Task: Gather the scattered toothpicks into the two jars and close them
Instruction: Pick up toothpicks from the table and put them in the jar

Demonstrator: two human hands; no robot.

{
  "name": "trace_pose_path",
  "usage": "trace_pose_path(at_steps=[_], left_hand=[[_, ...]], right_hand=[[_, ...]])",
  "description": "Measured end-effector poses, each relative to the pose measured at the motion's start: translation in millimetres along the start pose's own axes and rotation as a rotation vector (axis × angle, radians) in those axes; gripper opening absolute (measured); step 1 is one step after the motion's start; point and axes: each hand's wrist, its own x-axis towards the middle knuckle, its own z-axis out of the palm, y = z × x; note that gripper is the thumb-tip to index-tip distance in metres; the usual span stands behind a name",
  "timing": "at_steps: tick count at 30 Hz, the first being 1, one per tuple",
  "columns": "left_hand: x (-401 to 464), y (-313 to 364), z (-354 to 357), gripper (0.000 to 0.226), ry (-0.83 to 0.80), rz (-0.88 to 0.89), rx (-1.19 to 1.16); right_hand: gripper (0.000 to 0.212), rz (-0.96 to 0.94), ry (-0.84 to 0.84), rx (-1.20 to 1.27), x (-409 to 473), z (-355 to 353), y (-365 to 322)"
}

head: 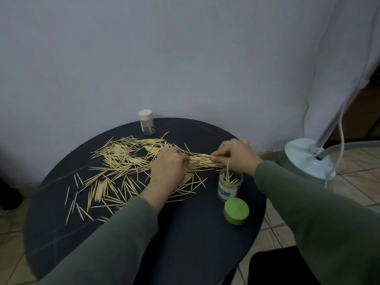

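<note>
Two hands are pinching one bundle of toothpicks (200, 160) lying sideways, nine to three o'clock: left hand (168, 167) holding one end, right hand (236, 155) the other. Open jar (229, 185) is standing at six o'clock, nearest the right hand.

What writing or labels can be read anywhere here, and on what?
Open jar: a green and white label on its side, lettering too blurred to read.
Green lid: a faint raised mark on top, not readable.
Capped jar: no label visible.
Nothing else carries text.
</note>
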Motion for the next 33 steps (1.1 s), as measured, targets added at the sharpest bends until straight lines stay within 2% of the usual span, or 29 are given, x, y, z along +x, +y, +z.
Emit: trace_pose_path(at_steps=[6, 10, 15, 22, 25, 28, 33], left_hand=[[2.4, 2.9, -3.7, 0.026, -0.044, -0.163, -0.135], [4.6, 12.6, -16.1, 0.028, -0.076, -0.278, -0.355], [4.3, 24.2, -25.7, 0.028, -0.102, -0.347, -0.64], [2.4, 45.6, -37.8, 0.024, -0.163, -0.338, -1.002], [1.8, 50.8, -39.4, 0.023, -0.171, -0.337, -0.998], [2.3, 49.3, -43.5, 0.023, -0.189, -0.276, -0.829], [2.7, 46.3, -51.1, 0.019, -0.221, -0.243, -0.815]], right_hand=[[0.029, 0.1, 0.0, 0.333, -2.5, -4.6, 5.5], [0.027, 0.086, 0.031, 0.533, -11.7, -20.3, 1.5], [0.019, 0.005, 0.07, 0.616, -26.5, -35.4, -3.6], [0.016, -0.046, 0.095, 0.662, -43.4, -45.5, -5.0], [0.012, -0.032, 0.154, 0.721, -48.8, -50.1, -0.8], [0.011, 0.007, 0.193, 0.713, -51.5, -52.9, 4.2], [0.016, 0.012, 0.113, 0.623, -55.7, -46.7, 1.1]])
